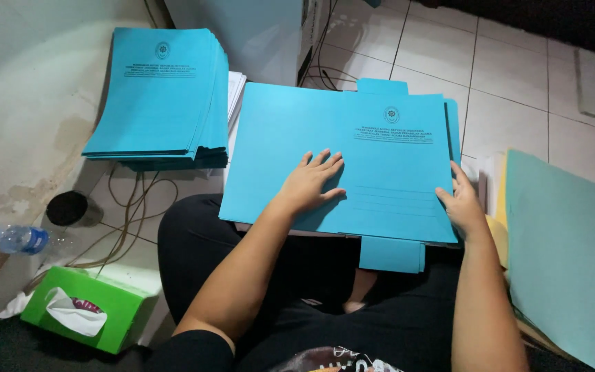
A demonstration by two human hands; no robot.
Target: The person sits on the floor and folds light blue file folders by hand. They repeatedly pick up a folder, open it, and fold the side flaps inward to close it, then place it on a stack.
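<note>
Floor: pale square ceramic tiles point(511, 62), dark grout; stained off-white wall at my left. Item one: flat blue card folder with tabs point(380, 145), lying across my lap. My left hand point(309, 182) lies flat on it, fingers spread; my right hand point(464, 203) grips its right edge. Beyond: stack of matching blue folders point(160, 96), green tissue box point(84, 310), clear plastic bottle with blue cap point(12, 239), loose cables point(129, 207).

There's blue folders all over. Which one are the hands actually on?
The open blue folder lying across the lap: the left hand presses flat on it and the right hand grips its right edge. The stack of blue folders at the left lies untouched.
</note>
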